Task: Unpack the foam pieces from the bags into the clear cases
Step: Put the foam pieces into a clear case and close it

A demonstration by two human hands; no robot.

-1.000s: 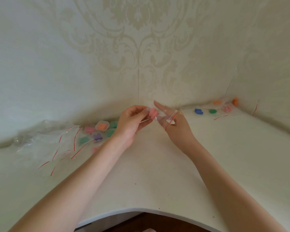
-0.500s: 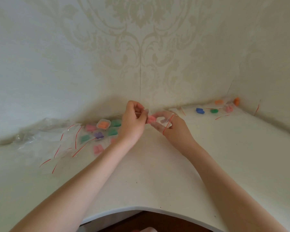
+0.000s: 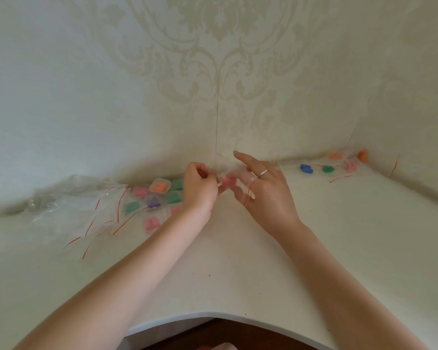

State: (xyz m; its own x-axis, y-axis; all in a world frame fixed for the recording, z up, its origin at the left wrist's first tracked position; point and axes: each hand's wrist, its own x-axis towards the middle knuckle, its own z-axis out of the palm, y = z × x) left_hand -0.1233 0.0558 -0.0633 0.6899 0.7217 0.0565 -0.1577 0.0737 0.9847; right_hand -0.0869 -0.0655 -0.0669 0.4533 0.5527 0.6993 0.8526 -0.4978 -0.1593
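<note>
A pink foam piece (image 3: 228,181) sits between my two hands, above the white table near the wall corner. My left hand (image 3: 200,188) is curled and pinches its left end; a thin clear edge shows at those fingertips. My right hand (image 3: 266,195) holds a small clear bag (image 3: 247,198) with a red stripe draped across its fingers, index finger pointing straight up and away. Whether the foam is still partly inside the bag is unclear. Clear cases with coloured foam lie left of my hands: orange (image 3: 159,186), purple (image 3: 152,202), green (image 3: 173,197).
A heap of empty clear bags (image 3: 81,205) with red stripes lies at the far left. Bagged foam pieces lie at the back right: blue (image 3: 306,168), green (image 3: 328,169), orange (image 3: 335,155), pink (image 3: 350,166). The table's curved front edge (image 3: 213,318) is close to me.
My hands have sunk slightly toward the table and stay together. My right index finger, folded half a second ago, now sticks out straight. The pink piece stays between the hands.
</note>
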